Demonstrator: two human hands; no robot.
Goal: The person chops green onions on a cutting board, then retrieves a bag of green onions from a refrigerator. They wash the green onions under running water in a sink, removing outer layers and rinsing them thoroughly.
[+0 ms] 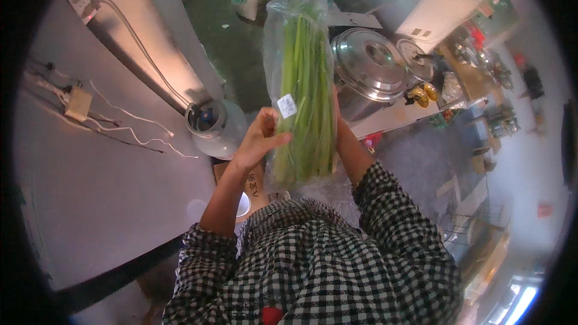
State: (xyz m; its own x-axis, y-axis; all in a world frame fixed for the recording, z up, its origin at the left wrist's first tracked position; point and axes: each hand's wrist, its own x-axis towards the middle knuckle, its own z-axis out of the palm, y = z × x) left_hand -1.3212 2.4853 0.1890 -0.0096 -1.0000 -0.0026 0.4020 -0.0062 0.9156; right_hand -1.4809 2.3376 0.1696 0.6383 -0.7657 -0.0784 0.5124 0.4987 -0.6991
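Note:
A long clear plastic bag (276,54) filled with green vegetable stalks (307,99), which look like celery, is held up in front of my chest. A white label (286,105) with print sits on its left side. My left hand (264,135) grips the bag's left edge just below the label, thumb across the front and fingers curled at the side. On the opposite edge, my right hand (336,106) supports the bag from the side and behind. Most of that hand is hidden by the bag; mainly the wrist and forearm show.
A large lidded steel pot (370,65) stands on a counter to the right, with a smaller lid (415,58) beside it. A gas cylinder (216,128) stands at the left, above a cardboard box (255,185). Cables and an adapter (78,104) are at far left.

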